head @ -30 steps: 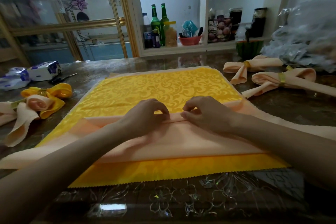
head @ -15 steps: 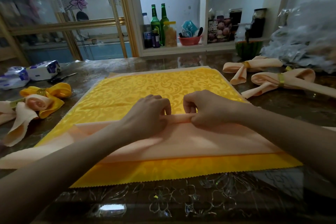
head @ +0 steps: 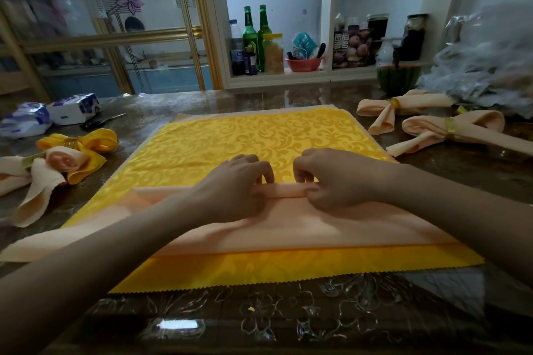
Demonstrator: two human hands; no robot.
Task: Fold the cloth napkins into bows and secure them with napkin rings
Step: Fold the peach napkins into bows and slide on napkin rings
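A peach cloth napkin (head: 302, 228) lies folded across a yellow patterned napkin (head: 259, 138) on the table. Its far edge is rolled into a narrow tube (head: 288, 190). My left hand (head: 239, 184) and my right hand (head: 331, 179) sit side by side on that roll, fingers curled over it and thumbs under, pinching it. Two finished peach bows with gold rings (head: 450, 128) lie at the right. A yellow bow (head: 86, 144) and a peach bow (head: 43, 179) lie at the left.
Tissue packs (head: 72, 108) and scissors (head: 101, 121) lie at the far left. A crumpled plastic bag (head: 487, 66) and a melon half (head: 398, 81) stand at the far right. Bottles (head: 253, 37) and jars fill the shelf behind. The dark table edge (head: 259, 326) is near me.
Both hands have moved away from me, rolling the peach napkin's far edge over into a tube; more yellow napkin shows at the near edge.
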